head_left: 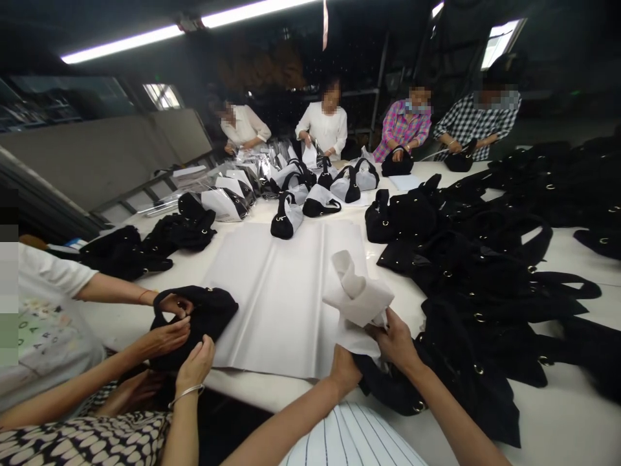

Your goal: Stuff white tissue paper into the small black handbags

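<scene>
A black fabric handbag [388, 385] lies on the white surface [572, 427] at the near edge, its top bunched inside a sheet of white wrapping paper [358, 291] that rises in a loose fold. The left hand [345, 370] and right hand [395, 340] hold it there, their fingers [377, 331] clamped on the paper and bag. A heap of black handbags [475, 259] crowds the right side, touching the held bag. To the left lies a flat white paper sheet [286, 298], beyond which a co-worker's hands [174, 330] grip another black handbag [194, 323].
</scene>
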Motion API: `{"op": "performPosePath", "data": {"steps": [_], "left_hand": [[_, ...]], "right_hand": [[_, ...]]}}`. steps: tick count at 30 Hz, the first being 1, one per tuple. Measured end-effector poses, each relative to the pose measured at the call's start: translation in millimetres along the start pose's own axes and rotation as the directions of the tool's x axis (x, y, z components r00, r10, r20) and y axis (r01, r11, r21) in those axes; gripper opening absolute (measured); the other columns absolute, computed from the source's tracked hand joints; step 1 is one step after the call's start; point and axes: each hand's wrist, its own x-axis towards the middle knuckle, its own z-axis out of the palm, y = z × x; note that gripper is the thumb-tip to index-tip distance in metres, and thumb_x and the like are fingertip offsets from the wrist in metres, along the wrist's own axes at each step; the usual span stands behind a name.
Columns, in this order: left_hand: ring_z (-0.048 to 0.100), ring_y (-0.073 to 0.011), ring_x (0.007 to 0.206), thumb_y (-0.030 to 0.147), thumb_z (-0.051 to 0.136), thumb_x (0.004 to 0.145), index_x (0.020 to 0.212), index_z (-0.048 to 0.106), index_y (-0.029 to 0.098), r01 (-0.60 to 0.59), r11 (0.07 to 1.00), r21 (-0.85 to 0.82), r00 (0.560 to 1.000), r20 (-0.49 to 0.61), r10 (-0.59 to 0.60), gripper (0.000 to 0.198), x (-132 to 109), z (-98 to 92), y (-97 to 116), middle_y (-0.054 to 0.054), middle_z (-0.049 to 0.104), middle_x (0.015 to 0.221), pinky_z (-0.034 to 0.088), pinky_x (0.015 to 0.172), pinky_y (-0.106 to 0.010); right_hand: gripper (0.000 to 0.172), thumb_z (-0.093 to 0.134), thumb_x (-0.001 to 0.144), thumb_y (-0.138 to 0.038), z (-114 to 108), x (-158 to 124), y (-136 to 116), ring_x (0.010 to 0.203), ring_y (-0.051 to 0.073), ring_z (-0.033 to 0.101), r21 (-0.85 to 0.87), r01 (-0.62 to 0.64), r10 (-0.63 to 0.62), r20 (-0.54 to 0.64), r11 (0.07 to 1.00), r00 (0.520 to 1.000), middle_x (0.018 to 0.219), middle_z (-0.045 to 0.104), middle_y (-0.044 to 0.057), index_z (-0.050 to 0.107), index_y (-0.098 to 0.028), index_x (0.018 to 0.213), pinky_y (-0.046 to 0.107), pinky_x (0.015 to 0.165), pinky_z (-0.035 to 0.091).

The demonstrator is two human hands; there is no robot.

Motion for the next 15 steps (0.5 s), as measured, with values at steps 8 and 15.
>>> {"op": "performPosePath", "data": {"steps": [8,15], "left_hand": [[0.064,-0.0299,0.097,0.033,0.041,0.07,0.08,0.068,0.025,0.091,0.98,-0.178,0.996,0.014,-0.09,0.03,5.1,9.8,1.9,-0.013,0.065,0.08,0.054,0.086,-0.044],[0.066,-0.0296,0.078,0.036,0.035,0.075,0.063,0.057,0.023,0.169,0.928,-0.332,0.98,-0.041,-0.193,0.028,23.3,-33.3,67.1,-0.012,0.06,0.065,0.053,0.083,-0.051]], "right_hand": [[0.018,0.049,0.081,-0.017,-30.3,-48.5,6.8,0.088,0.023,0.062,-0.033,0.107,-0.11,-0.087,0.994,0.99,0.092,0.064,0.008,0.057,-0.018,0.097,0.032,0.075,0.049],[0.035,0.046,0.076,-0.016,-32.4,-46.6,13.0,0.087,0.029,0.066,-0.289,-0.084,0.091,0.011,0.953,0.996,0.092,0.067,0.013,0.057,-0.014,0.108,0.037,0.076,0.049]]}}
